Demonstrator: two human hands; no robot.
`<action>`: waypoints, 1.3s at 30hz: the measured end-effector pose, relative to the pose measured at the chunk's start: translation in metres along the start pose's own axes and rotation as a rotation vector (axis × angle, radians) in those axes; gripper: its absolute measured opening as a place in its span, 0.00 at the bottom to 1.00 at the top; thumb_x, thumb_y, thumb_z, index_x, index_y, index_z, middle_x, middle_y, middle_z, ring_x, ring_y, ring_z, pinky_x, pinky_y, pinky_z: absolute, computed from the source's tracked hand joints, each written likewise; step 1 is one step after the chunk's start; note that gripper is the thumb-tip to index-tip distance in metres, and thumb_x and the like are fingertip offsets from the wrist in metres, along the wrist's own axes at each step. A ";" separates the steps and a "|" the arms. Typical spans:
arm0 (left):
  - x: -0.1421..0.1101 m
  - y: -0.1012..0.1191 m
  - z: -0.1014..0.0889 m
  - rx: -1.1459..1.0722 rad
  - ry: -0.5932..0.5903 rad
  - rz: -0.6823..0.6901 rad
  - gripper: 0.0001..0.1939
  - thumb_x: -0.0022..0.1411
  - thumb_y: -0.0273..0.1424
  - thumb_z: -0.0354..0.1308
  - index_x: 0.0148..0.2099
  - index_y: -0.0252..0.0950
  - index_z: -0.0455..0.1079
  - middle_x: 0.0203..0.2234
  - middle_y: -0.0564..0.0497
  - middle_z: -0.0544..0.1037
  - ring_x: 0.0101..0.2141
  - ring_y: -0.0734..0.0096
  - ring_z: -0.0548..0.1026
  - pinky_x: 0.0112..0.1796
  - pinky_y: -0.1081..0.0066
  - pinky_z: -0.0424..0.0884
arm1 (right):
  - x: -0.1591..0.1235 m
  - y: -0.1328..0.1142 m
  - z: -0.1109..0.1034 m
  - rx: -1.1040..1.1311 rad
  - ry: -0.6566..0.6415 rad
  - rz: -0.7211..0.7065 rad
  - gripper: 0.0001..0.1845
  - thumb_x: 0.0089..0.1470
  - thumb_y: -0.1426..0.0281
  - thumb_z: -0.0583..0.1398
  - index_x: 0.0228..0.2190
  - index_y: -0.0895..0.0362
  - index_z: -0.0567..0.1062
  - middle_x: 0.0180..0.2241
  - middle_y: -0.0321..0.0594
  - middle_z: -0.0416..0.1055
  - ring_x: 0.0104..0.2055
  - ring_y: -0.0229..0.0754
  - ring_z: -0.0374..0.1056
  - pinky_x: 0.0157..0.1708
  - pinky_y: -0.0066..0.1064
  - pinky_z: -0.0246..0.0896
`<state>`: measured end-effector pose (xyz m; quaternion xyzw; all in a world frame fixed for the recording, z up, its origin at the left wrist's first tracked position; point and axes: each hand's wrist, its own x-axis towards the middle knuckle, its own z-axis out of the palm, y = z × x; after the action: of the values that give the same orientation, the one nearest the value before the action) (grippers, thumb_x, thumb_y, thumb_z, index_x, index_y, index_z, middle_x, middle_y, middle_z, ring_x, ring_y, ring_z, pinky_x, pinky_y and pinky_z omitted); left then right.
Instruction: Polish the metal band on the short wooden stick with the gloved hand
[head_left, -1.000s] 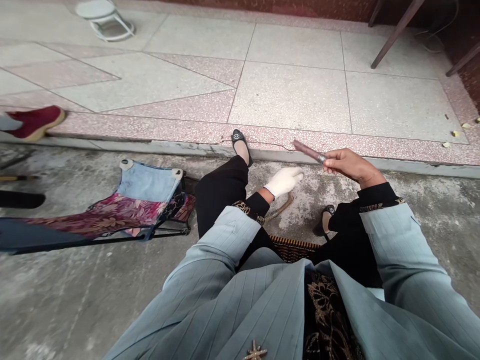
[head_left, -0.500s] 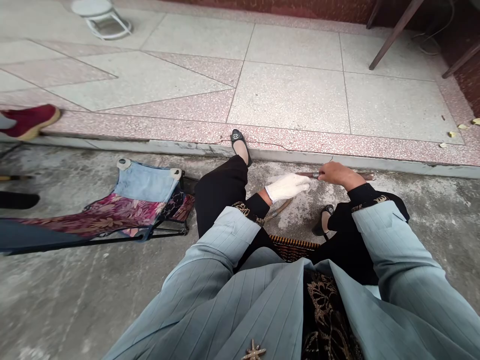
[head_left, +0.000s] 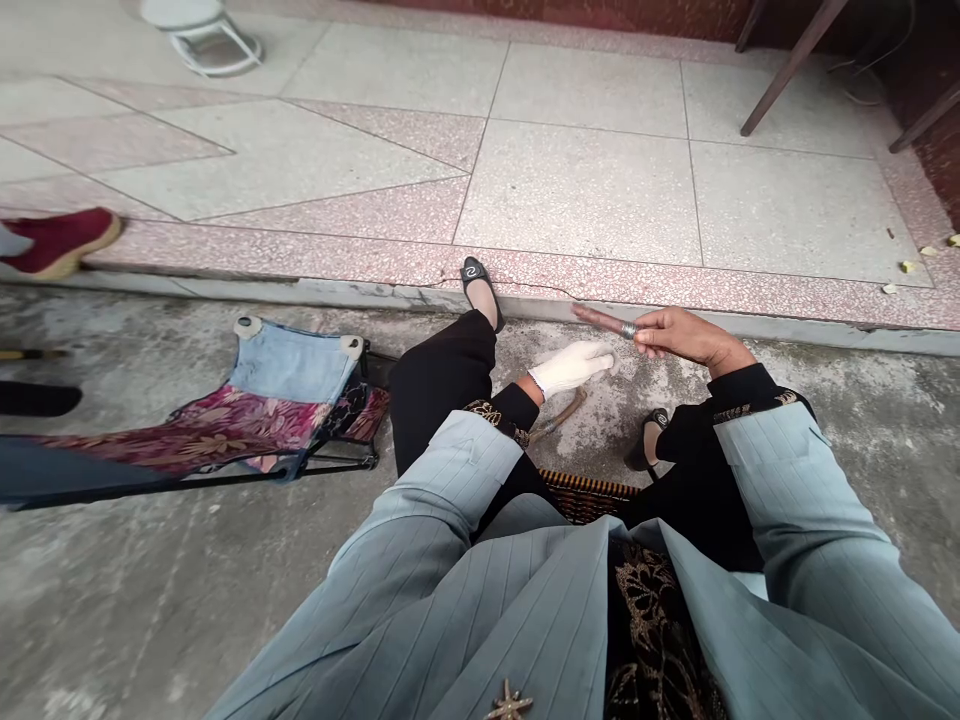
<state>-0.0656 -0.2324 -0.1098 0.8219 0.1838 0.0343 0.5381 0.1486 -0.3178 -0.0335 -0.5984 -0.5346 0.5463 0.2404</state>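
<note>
My right hand (head_left: 679, 335), bare, is closed on a reddish-brown stick (head_left: 596, 317) and pinches it just beside a band of wound silvery wire (head_left: 628, 329). One end of the stick points left and up toward the step; the rest is hidden behind my hand and forearm. My left hand (head_left: 571, 367), in a white knitted glove, is held to the left of and below the stick, apart from it. Its fingers look stretched out to the right, with nothing visible in them. Under that glove a curved, light-brown stick (head_left: 561, 415) shows, partly covered by my sleeve.
A low step (head_left: 562, 270) with pink speckled edging runs across in front. To the left stands a folding chair (head_left: 292, 365) with patchwork fabric. Farther off are a white stool (head_left: 214, 40) and another person's red shoe (head_left: 71, 240). A woven edge (head_left: 589, 490) shows between my legs.
My right hand has turned and shifted slightly right with the wire-bound stick, whose left end now tilts upward and away from my gloved hand. My left hand has barely moved.
</note>
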 end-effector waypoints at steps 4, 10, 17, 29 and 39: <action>0.000 0.006 0.004 0.099 -0.060 0.062 0.16 0.67 0.38 0.47 0.37 0.33 0.72 0.27 0.53 0.73 0.27 0.75 0.67 0.32 0.75 0.60 | 0.010 0.013 -0.004 -0.032 0.306 0.087 0.12 0.55 0.62 0.58 0.31 0.58 0.74 0.25 0.38 0.71 0.25 0.36 0.63 0.26 0.27 0.58; -0.005 0.014 0.002 0.234 -0.108 0.092 0.17 0.67 0.39 0.47 0.41 0.35 0.73 0.32 0.52 0.76 0.32 0.72 0.70 0.36 0.75 0.61 | 0.020 0.010 0.003 -0.709 0.268 0.292 0.14 0.59 0.64 0.55 0.37 0.59 0.77 0.34 0.47 0.75 0.32 0.42 0.67 0.30 0.31 0.57; -0.008 0.010 -0.016 0.305 -0.044 0.038 0.18 0.66 0.38 0.46 0.45 0.36 0.73 0.37 0.48 0.78 0.36 0.67 0.72 0.38 0.73 0.63 | 0.015 0.005 0.021 -0.582 -0.396 0.291 0.08 0.51 0.65 0.63 0.28 0.56 0.79 0.25 0.38 0.74 0.26 0.38 0.67 0.28 0.28 0.58; -0.003 0.004 -0.002 0.139 -0.054 0.025 0.16 0.66 0.39 0.47 0.37 0.35 0.71 0.26 0.52 0.73 0.27 0.72 0.68 0.30 0.74 0.60 | 0.015 0.011 0.008 -0.085 0.251 0.116 0.11 0.56 0.61 0.57 0.30 0.57 0.71 0.25 0.35 0.68 0.27 0.36 0.64 0.28 0.28 0.58; -0.006 -0.002 0.001 0.411 -0.130 0.133 0.14 0.66 0.37 0.47 0.41 0.37 0.73 0.32 0.49 0.76 0.32 0.67 0.71 0.32 0.72 0.58 | 0.018 0.015 0.022 -0.771 -0.084 0.284 0.05 0.45 0.68 0.67 0.23 0.55 0.77 0.25 0.42 0.73 0.27 0.42 0.66 0.26 0.31 0.53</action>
<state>-0.0712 -0.2348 -0.1117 0.9251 0.0973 -0.0214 0.3664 0.1310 -0.3128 -0.0597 -0.6896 -0.6215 0.3577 -0.1012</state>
